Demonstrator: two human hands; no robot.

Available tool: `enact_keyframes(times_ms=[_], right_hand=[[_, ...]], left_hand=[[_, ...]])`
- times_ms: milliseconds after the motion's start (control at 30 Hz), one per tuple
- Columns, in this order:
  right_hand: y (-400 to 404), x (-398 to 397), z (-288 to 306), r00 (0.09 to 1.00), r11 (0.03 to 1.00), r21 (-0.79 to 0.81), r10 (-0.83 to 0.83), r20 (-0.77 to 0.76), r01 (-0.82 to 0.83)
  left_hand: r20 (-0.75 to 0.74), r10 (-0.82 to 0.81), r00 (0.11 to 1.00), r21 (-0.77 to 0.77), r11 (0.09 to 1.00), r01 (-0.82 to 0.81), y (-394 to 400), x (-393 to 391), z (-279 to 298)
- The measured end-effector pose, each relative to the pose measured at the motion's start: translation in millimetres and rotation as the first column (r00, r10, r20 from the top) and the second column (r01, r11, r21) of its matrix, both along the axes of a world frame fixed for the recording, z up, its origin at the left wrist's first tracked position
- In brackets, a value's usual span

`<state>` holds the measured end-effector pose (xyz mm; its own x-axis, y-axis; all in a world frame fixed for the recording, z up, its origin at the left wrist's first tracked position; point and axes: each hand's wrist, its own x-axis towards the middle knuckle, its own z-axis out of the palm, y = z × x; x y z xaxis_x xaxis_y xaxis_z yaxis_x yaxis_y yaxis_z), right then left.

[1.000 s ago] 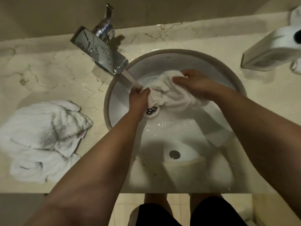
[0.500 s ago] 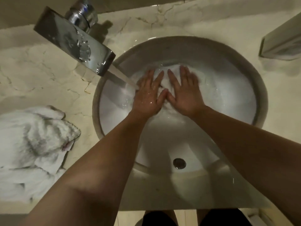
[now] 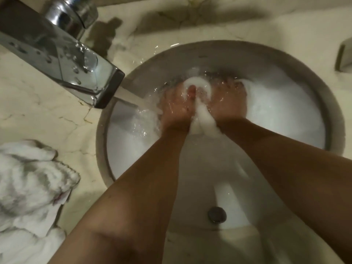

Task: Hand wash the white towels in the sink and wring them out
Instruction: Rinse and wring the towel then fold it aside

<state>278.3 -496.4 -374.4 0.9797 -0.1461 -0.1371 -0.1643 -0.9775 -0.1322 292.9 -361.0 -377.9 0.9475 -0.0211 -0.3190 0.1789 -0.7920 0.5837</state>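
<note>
Two bare hands are down in the round white ceramic sink [image 3: 312,103], side by side at its far half, with a wet white towel [image 3: 202,119] bunched between them. The left hand [image 3: 176,109] sits right under the flat stream of water [image 3: 131,99] pouring from the squared chrome faucet [image 3: 76,73], and its thumb curls over a raised fold of the cloth. The right hand [image 3: 227,103] presses in from the other side, its fingers bent down into the towel; the water and blur make it hard to be sure, but both hands seem to be squeezing the same ridge of fabric that runs between the wrists toward the person. More of the towel spreads pale and soaked across the basin to the right of the right hand. Nearer the person, the dark round drain [image 3: 217,214] lies uncovered on the basin floor, between the two forearms. On the veined cream marble counter [image 3: 47,119], well to the left of the sink, a second crumpled white towel [image 3: 28,180] lies in a loose heap. A pale boxy object [image 3: 344,56] sits at the right edge, cut off by the frame.
</note>
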Motion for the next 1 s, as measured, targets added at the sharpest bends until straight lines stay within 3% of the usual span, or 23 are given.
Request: enact_keyframes(times_ms=[67,133,200,233,300,400,500,600,667,733,767,900,1000], right_hand=[[-1.2,3.6,0.8,0.999,1.000,-0.013,-0.009,-0.049,0.008],[-0.9,5.3,0.4,0.988,0.994,-0.084,0.052,-0.148,-0.065],[0.1,7.4,3.0,0.978,0.987,-0.098,0.107,-0.181,-0.126],[0.1,7.8,4.4,0.977,0.989,-0.084,0.108,-0.182,-0.124],[-2.3,4.9,8.6,0.981,0.994,-0.053,0.087,-0.176,-0.097],[-9.7,-12.9,13.4,0.999,0.990,0.137,0.039,-0.007,-0.038],[-21.8,-26.3,17.7,0.997,0.946,0.315,-0.074,-0.009,0.073],[-26.2,-38.6,17.8,0.996,0.977,0.195,-0.090,0.013,0.086],[-20.8,-51.3,16.5,0.990,0.985,0.152,0.069,0.123,-0.087],[-16.9,-60.6,8.8,0.953,0.940,0.162,0.292,0.082,-0.302],[-14.9,-63.1,4.9,0.945,0.928,0.178,0.326,0.032,-0.326],[-7.8,-48.9,-1.2,0.993,0.956,0.279,0.108,-0.037,-0.093],[-8.6,-35.2,-6.8,0.984,0.959,0.223,0.161,0.078,-0.175]], left_hand=[[-0.066,0.006,0.998,0.049,0.999,-0.003,-5.2,4.2,-2.6],[-0.162,-0.032,0.986,0.276,0.958,0.077,-7.2,4.7,0.2],[-0.093,0.021,0.995,0.418,0.908,0.020,-2.1,5.4,-8.3],[-0.046,0.026,0.999,0.380,0.925,-0.007,-1.5,5.5,-9.4],[-0.069,-0.084,0.994,0.374,0.922,0.104,-4.7,9.4,0.1],[0.057,-0.233,0.971,0.078,0.970,0.228,-0.1,2.2,3.3],[0.085,-0.251,0.964,-0.090,0.962,0.258,20.0,-23.1,4.1],[0.122,-0.191,0.974,-0.016,0.981,0.195,35.8,-49.7,-1.4],[0.175,-0.198,0.964,0.054,0.980,0.192,37.6,-62.5,-3.4],[0.218,-0.217,0.951,0.090,0.975,0.202,35.4,-66.8,-8.3],[0.221,-0.203,0.954,0.089,0.978,0.188,33.0,-66.1,-10.4],[0.284,-0.204,0.937,0.010,0.978,0.210,21.2,-44.3,-12.8],[0.313,-0.360,0.879,0.047,0.930,0.364,17.5,-17.9,-16.1]])
